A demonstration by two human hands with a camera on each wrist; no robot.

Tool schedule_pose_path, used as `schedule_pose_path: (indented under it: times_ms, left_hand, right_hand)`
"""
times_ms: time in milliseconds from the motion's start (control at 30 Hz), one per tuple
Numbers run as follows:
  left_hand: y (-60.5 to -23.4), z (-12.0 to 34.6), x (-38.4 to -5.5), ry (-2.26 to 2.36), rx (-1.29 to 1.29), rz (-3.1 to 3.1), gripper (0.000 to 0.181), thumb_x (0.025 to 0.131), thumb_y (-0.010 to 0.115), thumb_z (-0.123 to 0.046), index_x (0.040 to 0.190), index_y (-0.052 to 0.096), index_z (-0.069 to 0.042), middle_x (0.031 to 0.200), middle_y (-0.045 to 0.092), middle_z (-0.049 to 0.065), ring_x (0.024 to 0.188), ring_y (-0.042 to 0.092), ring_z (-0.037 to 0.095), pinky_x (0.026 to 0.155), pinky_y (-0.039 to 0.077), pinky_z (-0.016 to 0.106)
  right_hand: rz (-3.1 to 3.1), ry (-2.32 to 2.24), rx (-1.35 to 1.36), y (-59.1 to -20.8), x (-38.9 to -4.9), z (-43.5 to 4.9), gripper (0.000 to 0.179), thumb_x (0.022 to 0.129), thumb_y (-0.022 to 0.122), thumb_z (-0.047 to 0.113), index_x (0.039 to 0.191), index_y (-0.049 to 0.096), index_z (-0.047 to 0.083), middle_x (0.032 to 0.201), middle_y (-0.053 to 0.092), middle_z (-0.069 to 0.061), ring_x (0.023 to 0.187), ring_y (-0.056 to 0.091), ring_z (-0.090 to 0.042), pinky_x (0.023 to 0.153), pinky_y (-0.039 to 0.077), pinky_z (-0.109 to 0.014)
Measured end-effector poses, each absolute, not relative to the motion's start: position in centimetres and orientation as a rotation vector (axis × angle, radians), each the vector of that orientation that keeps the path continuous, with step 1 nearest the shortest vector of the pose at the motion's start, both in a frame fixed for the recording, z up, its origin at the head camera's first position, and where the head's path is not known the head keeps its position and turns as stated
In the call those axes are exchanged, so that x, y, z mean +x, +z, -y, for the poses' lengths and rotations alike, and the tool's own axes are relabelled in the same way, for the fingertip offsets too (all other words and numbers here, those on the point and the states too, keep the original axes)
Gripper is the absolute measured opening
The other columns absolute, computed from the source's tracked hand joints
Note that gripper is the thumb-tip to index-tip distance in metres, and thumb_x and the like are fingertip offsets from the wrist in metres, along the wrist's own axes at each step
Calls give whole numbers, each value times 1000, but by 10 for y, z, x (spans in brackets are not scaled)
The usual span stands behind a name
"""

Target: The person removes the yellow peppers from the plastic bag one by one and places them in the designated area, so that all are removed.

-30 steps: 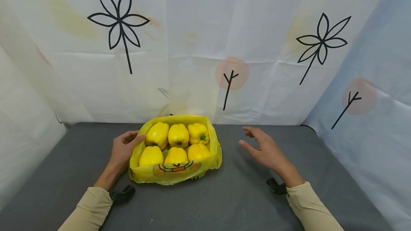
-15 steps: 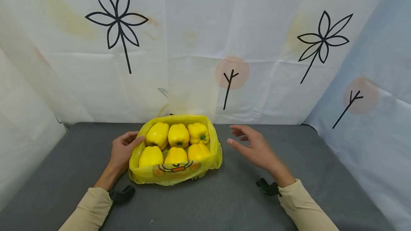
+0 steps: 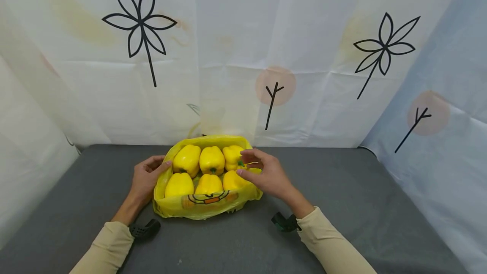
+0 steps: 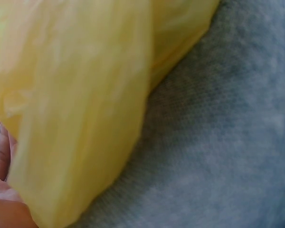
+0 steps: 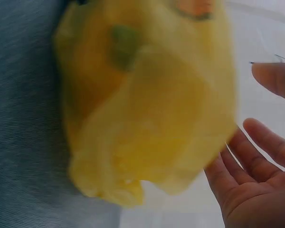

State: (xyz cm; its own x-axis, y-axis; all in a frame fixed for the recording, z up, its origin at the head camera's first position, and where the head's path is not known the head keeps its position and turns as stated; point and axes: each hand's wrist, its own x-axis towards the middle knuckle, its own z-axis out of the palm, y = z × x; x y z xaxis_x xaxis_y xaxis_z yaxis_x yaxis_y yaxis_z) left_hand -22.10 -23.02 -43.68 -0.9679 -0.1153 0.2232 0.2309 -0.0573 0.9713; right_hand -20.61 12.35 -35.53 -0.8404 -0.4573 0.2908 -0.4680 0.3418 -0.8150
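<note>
Crosswise, long axis of yellow bag [image 3: 203, 207]

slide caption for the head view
Six yellow peppers in a yellow bag, left grip on one side, right grip open by the other.

bag [image 3: 207, 209]: thin, crinkled plastic | peppers [image 3: 212, 159]: smooth, glossy | tabletop [image 3: 342, 189]: matt | sleeves [image 3: 330, 240]: cloth

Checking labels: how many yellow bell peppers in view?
6 yellow bell peppers in the yellow plastic bag: back left, centre, right; front left, centre, right. Others may be hidden.
</note>
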Motion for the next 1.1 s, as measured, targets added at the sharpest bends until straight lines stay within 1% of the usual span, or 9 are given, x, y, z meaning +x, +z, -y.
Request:
schedule_pose_path:
  times_ms: [167,333,500,667,900,967,1100]
  left_hand:
    - [-436,229,-221,-2118,-103,1992,34,98,70,-12,120,63,13,94,71,-4,83,68,10,72,59,22]
    - [-436,229,-221,-2109,-96,2007,36,98,71,-14,121,62,13,94,71,-4,84,68,10,72,59,22]
    - [-436,228,-221,-2104,-95,2025,37,98,70,-14,122,61,13,96,70,-5,86,68,10,73,59,22]
    - [-437,228,-221,-2103,-115,2021,36,98,70,-14,122,62,12,97,70,-5,86,68,10,73,59,22]
    - [-439,231,-222,-2086,-152,2027,26,99,69,-15,118,67,4,98,70,-5,86,68,9,74,59,22]
    - [-439,231,-222,-2079,-149,2032,27,99,69,-15,118,67,4,98,70,-5,86,68,9,73,59,22]
    - [-440,231,-222,-2050,-134,2054,27,99,70,-16,117,67,4,97,70,-6,86,68,9,73,59,21]
  right_hand:
    - [2646,1501,881,-362,-206,-122,61,92,78,20,143,53,-2,135,60,-19,120,60,-37,104,48,-50]
    - [2740,1385,883,-365,-205,-123,69,86,85,25,143,54,0,136,60,-15,118,60,-33,101,50,-47]
    - [2824,1336,942,-367,-207,-126,79,81,88,27,145,52,0,140,57,-15,122,58,-33,102,49,-49]
    - [2897,1293,994,-372,-210,-129,83,81,89,29,149,48,3,140,54,-15,124,55,-34,102,48,-51]
    - [2903,1261,1048,-381,-214,-129,85,82,88,31,151,47,6,135,49,-14,117,54,-29,97,50,-47]
    - [2898,1243,1065,-383,-214,-128,84,82,88,31,151,47,6,133,48,-14,115,53,-28,95,50,-46]
    - [2888,1214,1073,-386,-213,-127,82,81,88,31,149,49,6,138,50,-13,114,54,-28,94,50,-46]
